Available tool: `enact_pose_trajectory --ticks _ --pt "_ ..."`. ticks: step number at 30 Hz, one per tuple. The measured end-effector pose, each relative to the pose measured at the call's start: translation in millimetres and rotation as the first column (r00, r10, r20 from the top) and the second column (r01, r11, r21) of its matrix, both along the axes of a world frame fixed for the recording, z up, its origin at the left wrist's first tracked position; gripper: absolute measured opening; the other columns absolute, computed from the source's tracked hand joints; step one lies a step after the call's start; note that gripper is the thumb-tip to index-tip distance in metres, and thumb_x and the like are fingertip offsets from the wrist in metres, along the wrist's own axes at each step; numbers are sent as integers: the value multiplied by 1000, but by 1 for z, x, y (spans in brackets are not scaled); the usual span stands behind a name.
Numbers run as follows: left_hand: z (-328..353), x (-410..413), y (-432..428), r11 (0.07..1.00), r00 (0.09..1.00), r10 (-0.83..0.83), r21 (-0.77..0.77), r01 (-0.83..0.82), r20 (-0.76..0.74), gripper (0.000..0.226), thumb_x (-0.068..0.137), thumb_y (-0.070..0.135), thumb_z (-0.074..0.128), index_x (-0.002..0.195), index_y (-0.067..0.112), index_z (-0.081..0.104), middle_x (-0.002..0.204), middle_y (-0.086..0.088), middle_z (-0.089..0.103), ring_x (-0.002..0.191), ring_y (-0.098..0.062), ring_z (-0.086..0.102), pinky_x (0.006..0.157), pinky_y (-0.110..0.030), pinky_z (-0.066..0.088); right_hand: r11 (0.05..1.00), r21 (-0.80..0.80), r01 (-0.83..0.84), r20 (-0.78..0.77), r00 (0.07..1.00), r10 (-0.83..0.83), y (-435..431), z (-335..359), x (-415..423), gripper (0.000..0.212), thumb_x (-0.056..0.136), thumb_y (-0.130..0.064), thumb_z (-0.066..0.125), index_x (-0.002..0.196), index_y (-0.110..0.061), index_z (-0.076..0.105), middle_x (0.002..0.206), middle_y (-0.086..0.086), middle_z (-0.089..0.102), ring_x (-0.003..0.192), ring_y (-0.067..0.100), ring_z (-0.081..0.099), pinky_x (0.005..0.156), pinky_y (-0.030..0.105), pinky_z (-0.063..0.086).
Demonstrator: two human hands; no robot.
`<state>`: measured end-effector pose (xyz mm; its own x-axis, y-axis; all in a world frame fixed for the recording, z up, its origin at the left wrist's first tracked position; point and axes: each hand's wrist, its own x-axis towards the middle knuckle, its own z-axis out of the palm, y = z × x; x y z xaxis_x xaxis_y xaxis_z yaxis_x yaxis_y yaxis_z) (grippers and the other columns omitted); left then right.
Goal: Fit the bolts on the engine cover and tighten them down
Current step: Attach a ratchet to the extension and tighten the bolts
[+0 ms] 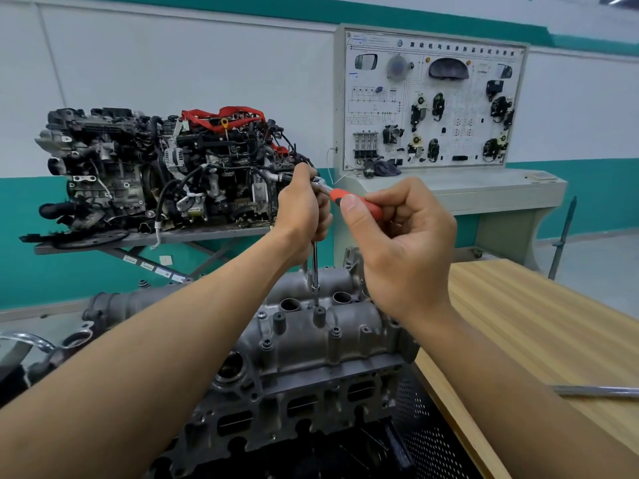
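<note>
R hand w/ ratchet; grey cover

Background: complete engine with red harness on a grey metal stand against the white-and-teal wall; automotive electrical training board on a grey console; wooden counter at right, metal rod lying on it.

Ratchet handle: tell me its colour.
The ratchet handle is orange-red; the head view shows it best.

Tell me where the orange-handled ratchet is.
Centre of the head view: the ratchet is gripped by the right hand, its extension held by the left hand, above the engine cover.
</note>
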<state>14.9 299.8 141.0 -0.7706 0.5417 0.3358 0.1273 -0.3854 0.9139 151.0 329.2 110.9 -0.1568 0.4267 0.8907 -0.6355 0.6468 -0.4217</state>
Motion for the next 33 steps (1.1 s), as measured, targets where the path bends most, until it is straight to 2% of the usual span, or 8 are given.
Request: enact_pose_trajectory --ticks 6,9,13,19,22,24,29,33 --pt "45 9 -25 988 990 30 151 -8 -141 51 100 32 41 49 27 41 45 7 32 41 -15 21 39 -24 19 932 -290 -219 58 968 245 40 33 25 13 92 -6 65 80 -12 64 62 0 59 56 12 50 52 24 41" --pt "70 31 -31 999 945 25 46 -10 -326 50 99 37 42 50 26 39 46 7 32 42 -15 22 42 -25 21 975 -207 79 230 973 -30 62 56 44 17 91 -13 65 75 -19 67 66 -4 62 61 6 55 57 20 46" --pt "64 76 -25 969 775 -133 -246 -30 -618 54 99 58 39 58 24 47 46 14 40 42 -9 30 49 -28 28 925 175 338 475 794 -380 62 66 64 33 101 -33 53 78 -12 67 72 2 65 65 6 61 63 25 51" --pt "31 123 -13 809 603 -579 -475 345 -548 53 108 43 33 89 2 60 60 4 41 52 -9 33 49 -22 27 973 -228 39 762 630 153 64 46 128 58 103 -53 38 104 -1 64 65 15 68 44 23 53 45 29 41" --pt "18 147 -1 727 519 -682 -561 397 -516 39 108 33 37 93 6 61 70 1 46 57 -8 41 54 -21 36 932 -359 39 768 580 271 79 31 169 47 100 -50 45 76 -19 72 50 3 48 39 14 34 39 23 30" --pt "6 168 12 699 496 -712 -574 427 -497 28 108 23 41 93 13 62 77 -2 53 63 -8 49 58 -22 42 889 -453 69 731 600 325 87 22 194 47 96 -53 50 63 -22 65 49 -2 38 38 11 27 37 22 26" --pt "-31 184 42 690 396 -715 -673 267 -576 24 106 24 45 116 14 65 93 2 69 77 -7 64 71 -31 54 750 -645 146 568 748 343 120 -5 264 47 82 -62 56 81 -18 74 45 -7 25 35 7 19 36 20 19" --pt "-86 196 57 644 460 -756 -656 393 -466 21 105 18 50 110 15 69 80 6 69 67 -7 59 62 -27 49 652 -722 234 537 782 315 139 -43 309 37 74 -61 68 71 -25 60 42 -7 23 31 8 22 34 19 23"
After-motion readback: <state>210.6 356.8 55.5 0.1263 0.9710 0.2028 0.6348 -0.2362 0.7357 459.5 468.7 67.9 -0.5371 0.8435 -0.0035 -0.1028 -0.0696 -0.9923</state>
